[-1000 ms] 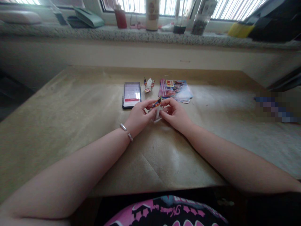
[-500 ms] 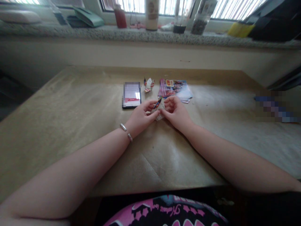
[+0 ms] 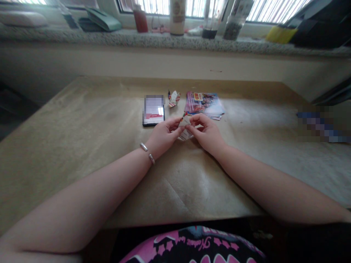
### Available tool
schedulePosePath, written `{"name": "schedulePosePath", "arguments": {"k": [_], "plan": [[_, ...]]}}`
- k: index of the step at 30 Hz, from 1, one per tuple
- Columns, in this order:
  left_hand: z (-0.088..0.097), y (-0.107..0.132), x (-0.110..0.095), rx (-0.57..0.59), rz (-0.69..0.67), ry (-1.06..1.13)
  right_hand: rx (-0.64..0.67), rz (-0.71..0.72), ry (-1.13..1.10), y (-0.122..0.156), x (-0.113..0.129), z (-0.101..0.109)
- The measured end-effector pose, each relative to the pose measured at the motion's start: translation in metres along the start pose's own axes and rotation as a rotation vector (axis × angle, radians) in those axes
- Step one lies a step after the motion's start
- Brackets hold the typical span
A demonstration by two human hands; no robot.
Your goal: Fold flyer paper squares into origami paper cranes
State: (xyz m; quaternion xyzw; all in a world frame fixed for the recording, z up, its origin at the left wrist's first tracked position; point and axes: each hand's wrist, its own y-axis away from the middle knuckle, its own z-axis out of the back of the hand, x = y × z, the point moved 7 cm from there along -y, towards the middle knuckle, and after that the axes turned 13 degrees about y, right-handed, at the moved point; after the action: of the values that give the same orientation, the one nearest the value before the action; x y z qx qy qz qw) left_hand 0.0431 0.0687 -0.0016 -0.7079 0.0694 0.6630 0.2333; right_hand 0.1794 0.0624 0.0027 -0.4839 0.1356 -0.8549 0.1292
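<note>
1. The left hand (image 3: 163, 137) and right hand (image 3: 207, 133) partly hide a folded paper (image 3: 185, 135).
2. At ten o'clock, pixelation masks a phone (image 3: 153, 109).
3. Pixelation obscures a bluish item (image 3: 322, 127) at three o'clock.
4. The top edge crops a pale bottle (image 3: 177, 18) at twelve.

The folded piece (image 3: 185, 121) is matt paper. At one o'clock lie glossy sheets (image 3: 205, 103); at eight, a shiny metal bracelet (image 3: 144, 147).

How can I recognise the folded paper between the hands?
At the tan table, look nearer than the printed sheets, between the left hand and right hand. The pale folded paper there has a colourful tip; unlike the paper figure beyond, fingers hold it.
</note>
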Motion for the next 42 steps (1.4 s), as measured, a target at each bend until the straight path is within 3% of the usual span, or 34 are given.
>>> {"name": "schedulePosePath", "arguments": {"k": [4,21,29,37,42], "plan": [[-0.003,0.001,-0.004,0.013,-0.011,-0.093,-0.045,0.047,0.065,-0.001,0.006,0.004],[0.004,0.001,-0.004,-0.047,0.007,-0.186,0.079,-0.095,-0.072,-0.003,-0.007,-0.007],[0.007,-0.002,0.002,-0.051,0.063,-0.200,0.295,-0.004,-0.057,-0.002,-0.006,-0.019],[0.005,-0.002,0.010,-0.019,0.054,-0.199,0.203,-0.056,0.071,-0.005,-0.020,-0.014],[0.010,-0.001,0.010,-0.116,0.027,-0.193,0.172,-0.090,0.208,-0.005,-0.022,-0.007]]}}
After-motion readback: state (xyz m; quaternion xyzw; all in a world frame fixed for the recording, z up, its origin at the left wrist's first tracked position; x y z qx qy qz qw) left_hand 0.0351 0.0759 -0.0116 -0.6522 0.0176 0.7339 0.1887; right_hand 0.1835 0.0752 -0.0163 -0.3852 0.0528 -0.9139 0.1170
